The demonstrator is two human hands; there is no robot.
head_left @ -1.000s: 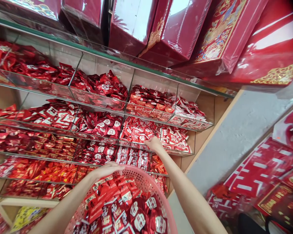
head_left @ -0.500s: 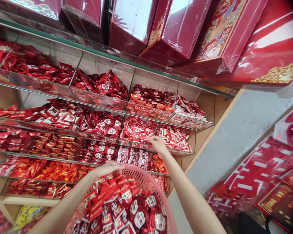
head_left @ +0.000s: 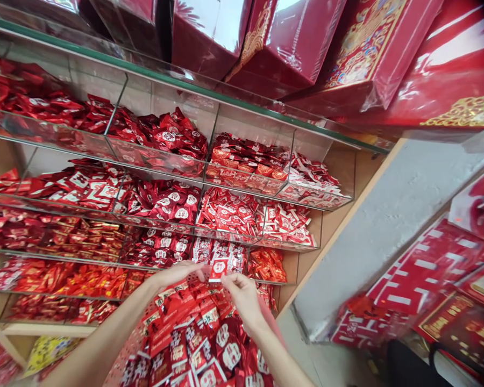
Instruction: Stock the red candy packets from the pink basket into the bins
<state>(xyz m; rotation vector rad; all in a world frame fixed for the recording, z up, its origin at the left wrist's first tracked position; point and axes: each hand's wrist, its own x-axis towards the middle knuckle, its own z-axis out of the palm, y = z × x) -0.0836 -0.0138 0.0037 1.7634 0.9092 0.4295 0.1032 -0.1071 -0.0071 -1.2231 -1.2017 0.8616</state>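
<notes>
Red packet [head_left: 218, 270], pinched in right fingers [head_left: 235, 280], drawn back from shelf [head_left: 335, 232] to basket [head_left: 134, 330], left fingers [head_left: 194, 267], hold unclear

My two bare forearms reach forward and converge near the far edge of the basket [head_left: 137, 334]. My left hand [head_left: 180, 273] is held back upward, its fingers stretched rightward. My right hand [head_left: 241, 294] is just beside it, knuckles bent, thumb and index finger pinched together.
</notes>
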